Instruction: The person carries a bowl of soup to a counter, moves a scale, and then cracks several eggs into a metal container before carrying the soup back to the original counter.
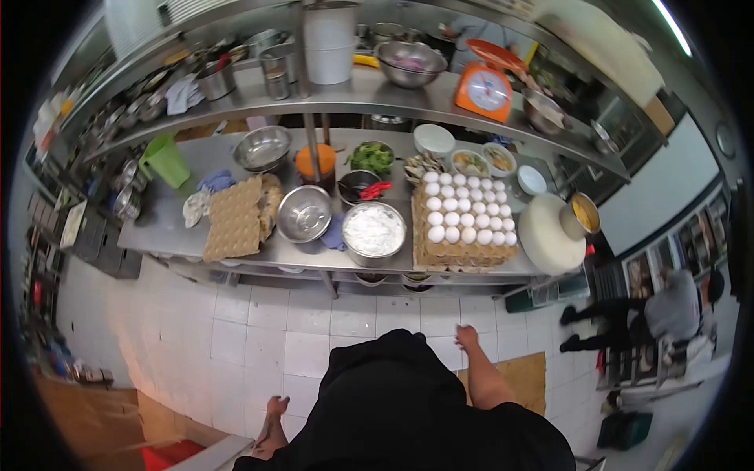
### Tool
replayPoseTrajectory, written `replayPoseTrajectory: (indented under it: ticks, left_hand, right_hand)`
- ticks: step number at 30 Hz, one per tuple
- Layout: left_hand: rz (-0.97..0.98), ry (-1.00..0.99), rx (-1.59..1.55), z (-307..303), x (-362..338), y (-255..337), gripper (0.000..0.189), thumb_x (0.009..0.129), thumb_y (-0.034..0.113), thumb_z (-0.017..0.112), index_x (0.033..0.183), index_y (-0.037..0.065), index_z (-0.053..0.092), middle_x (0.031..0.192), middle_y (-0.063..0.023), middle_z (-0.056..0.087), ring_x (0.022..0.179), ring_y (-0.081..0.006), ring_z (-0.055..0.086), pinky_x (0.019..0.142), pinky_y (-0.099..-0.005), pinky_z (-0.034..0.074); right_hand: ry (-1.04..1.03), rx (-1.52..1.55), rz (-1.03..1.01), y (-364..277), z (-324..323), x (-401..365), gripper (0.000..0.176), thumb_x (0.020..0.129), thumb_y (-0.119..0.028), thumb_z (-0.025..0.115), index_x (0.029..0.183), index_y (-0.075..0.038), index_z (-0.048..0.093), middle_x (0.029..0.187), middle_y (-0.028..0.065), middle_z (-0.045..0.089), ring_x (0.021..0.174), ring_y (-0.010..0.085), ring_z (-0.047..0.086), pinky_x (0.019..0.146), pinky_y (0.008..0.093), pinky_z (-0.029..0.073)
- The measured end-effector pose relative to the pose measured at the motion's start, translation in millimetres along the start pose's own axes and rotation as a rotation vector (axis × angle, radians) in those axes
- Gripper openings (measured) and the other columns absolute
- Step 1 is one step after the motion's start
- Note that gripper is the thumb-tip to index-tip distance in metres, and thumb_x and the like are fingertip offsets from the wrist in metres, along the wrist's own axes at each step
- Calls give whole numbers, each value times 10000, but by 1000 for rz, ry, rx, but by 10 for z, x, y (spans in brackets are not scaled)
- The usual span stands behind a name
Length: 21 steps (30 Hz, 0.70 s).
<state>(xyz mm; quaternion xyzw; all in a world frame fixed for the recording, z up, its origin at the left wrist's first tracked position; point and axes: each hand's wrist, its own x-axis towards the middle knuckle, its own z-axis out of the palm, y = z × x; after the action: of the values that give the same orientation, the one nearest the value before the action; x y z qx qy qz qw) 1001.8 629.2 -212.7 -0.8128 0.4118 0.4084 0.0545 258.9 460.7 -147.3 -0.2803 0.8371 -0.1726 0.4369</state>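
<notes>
Both my hands hang below the edge of the steel table (471,279), away from everything on it. My left hand (276,406) is low over the tiled floor, loosely curled with a digit sticking out and nothing visible in it. To the right of my body, my right hand (466,337) is empty, its fingers loosely apart. On the table in front of me stand a steel bowl of white powder (375,230), an empty steel bowl (305,213) and stacked cardboard trays of white eggs (469,210). A black bowl (360,187) with a red-handled tool (375,190) sits behind the powder.
Egg cartons (234,218), a green jug (166,161), a bowl of greens (371,158) and a round white board (550,235) with a steel pot (581,216) share the table. An orange scale (484,88) stands on the shelf above. Another person (671,306) is at the right.
</notes>
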Motion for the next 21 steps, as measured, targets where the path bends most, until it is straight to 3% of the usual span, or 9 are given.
replayPoseTrajectory:
  ticks: [2,4,5,6,8,12,15,17,21]
  left_hand:
    - [146,80,57,-435,344,468,726,823,544,695,1270,-25,630,1217,-274,659,1198,-402,607,1047,-437,470]
    - [220,152,9,-774,609,993,691,824,542,702,1243,-4,637,1113,-237,702,1091,-366,667,954,-425,519]
    - [246,159,-64,-965,601,1338,668,831,502,715,1250,-10,624,1098,-227,706,1057,-355,677,921,-422,528]
    - [305,257,-96,-997,745,1572,631,842,438,726,1264,-18,613,1071,-212,711,1008,-337,686,887,-411,535]
    - [378,296,-432,-964,876,2064,572,864,325,738,1297,-19,593,1115,-191,690,1012,-323,669,884,-384,527]
    - [524,275,-435,-646,586,2986,606,858,314,753,1330,-18,566,1189,-217,660,1100,-365,633,962,-413,499]
    - [590,189,-187,-167,264,3268,678,827,332,776,1344,-43,547,1281,-259,614,1233,-399,562,1060,-456,449]
    - [589,147,-71,145,27,3256,754,805,372,779,1359,-70,523,1329,-291,576,1285,-420,520,1095,-469,428]
    - [309,105,-55,689,-292,2907,857,763,430,773,1380,-95,490,1361,-340,528,1295,-464,495,1111,-471,417]
  right_hand:
    - [41,136,186,554,-356,-443,378,957,-377,575,1024,-7,618,834,154,676,650,279,694,514,451,533]
    - [-108,-404,-119,2116,-429,-21,359,981,-365,562,1021,-13,621,847,131,679,651,265,690,527,443,542]
    - [-184,-459,-26,2421,-421,-189,293,953,-305,595,1013,-22,641,824,138,693,635,276,697,539,452,551]
    - [-263,-513,65,2569,-472,-358,232,925,-246,628,1006,-30,661,802,145,707,620,287,703,551,461,560]
    - [-100,-133,576,1521,-622,-1542,249,884,-195,660,1066,-25,668,906,180,726,712,302,727,627,456,589]
    - [-52,35,637,2320,-440,-1132,298,843,-154,657,1110,-23,672,985,203,724,851,322,727,720,441,592]
    - [-378,-554,265,2348,-598,-455,284,939,-230,606,1103,-1,644,886,162,683,699,294,687,607,472,555]
    - [365,-296,-143,1610,-893,-478,318,790,-73,624,1099,-45,693,1072,192,693,960,400,664,871,457,542]
    - [622,-263,-611,-364,-2045,-421,279,790,-88,647,1064,-48,678,1049,207,639,1002,414,629,851,481,527]
